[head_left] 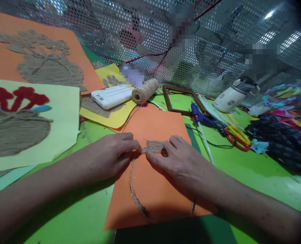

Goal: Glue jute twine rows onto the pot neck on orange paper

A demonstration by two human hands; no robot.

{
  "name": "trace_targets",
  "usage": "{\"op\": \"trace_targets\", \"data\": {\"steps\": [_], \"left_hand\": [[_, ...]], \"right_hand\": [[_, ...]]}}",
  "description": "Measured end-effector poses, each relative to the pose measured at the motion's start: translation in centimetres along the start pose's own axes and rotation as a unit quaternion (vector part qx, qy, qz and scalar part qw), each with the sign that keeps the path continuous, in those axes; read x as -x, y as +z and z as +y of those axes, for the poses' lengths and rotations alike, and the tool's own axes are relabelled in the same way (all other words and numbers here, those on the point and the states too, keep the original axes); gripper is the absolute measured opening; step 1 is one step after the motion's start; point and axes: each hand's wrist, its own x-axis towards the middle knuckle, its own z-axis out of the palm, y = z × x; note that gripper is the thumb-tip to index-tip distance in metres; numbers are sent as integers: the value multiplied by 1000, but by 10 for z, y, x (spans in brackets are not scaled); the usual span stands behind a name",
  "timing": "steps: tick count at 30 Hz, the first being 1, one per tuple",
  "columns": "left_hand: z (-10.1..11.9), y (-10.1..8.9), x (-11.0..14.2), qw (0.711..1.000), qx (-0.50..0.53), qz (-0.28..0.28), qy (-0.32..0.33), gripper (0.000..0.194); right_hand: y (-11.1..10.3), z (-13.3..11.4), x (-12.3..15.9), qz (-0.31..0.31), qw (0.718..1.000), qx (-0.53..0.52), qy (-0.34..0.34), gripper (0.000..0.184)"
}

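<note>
On an orange sheet of paper [163, 125] lies a small patch of twine rows [155, 146], between my two hands. My left hand [121, 150] pinches the twine at the patch's left end, thumb and finger closed. My right hand [177, 152] presses its thumb and fingertips onto the right part of the patch. A loose length of twine [132, 179] curves down the sheet from my left fingertips. Above, another strand runs up toward the twine roll [145, 91]. Part of a further short strand [193, 207] shows below my right wrist.
Behind the sheet are a white power bank-like device [112, 96] and a brown frame [168, 101]. To the right lie a blue glue gun [201, 115], red-handled scissors [238, 140] and a white bottle [233, 95]. Twine-vase pictures [66, 135] cover the left. A perforated screen [150, 37] stands behind.
</note>
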Motion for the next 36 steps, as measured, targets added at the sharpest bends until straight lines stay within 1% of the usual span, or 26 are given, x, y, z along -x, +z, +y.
{"op": "trace_targets", "data": {"steps": [4,7,11,13,17,20,22,25,27,31,33,35,36], "left_hand": [[-1,3,3,999,-28,18,27,32],[2,3,3,997,-56,23,39,36],[6,0,2,996,-76,5,42,36],[7,1,3,994,-97,-9,48,36],[7,5,4,989,-140,-21,40,33],[11,7,5,990,-139,-19,28,29],[14,5,4,991,-131,-11,23,30],[16,0,3,995,-97,-1,2,33],[15,-4,1,998,-52,-6,-18,31],[12,-6,-3,994,37,-19,-100,24],[12,-5,-6,990,30,-22,-136,22],[13,-4,-8,989,0,-26,-142,22],[14,-3,-9,990,-12,-28,-141,22]], "right_hand": [[1,4,1,12,1000,-14,5,42],[1,7,3,7,1000,-28,-1,40],[3,7,5,-12,999,-31,3,34],[4,7,6,-15,999,-32,7,35],[6,5,4,-13,999,-43,15,33],[5,5,2,-22,998,-54,19,36],[4,7,2,-30,997,-66,24,39],[3,9,1,-46,994,-97,36,40],[2,11,0,-59,991,-117,41,44],[1,12,1,-69,987,-137,47,51],[2,12,2,-66,987,-138,52,51],[1,14,3,-67,986,-145,55,54],[0,15,3,-72,984,-151,57,58]]}}
